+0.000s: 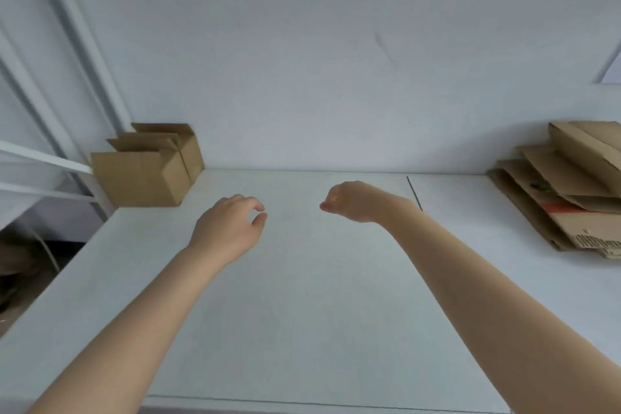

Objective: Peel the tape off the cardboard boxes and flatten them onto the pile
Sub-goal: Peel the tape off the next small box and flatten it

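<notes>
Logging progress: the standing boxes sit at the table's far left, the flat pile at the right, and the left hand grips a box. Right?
Not quite: the head view shows the left hand holding nothing, fingers loosely curled above the table, apart from the boxes. Boxes far left and pile at the right are correct.

A single wide-angle camera, worn on the person's head, looks forward and down from the near edge of the worktop (pixel 302 312), facing the wall (pixel 302 44) behind the far edge. It is close: both forearms fill the lower frame, with the left hand (pixel 228 225) and right hand (pixel 353 202) near the centre. Sideways it reaches the open boxes (pixel 148 168) at the far left corner and the cardboard pile (pixel 571 188) at the right edge.
</notes>
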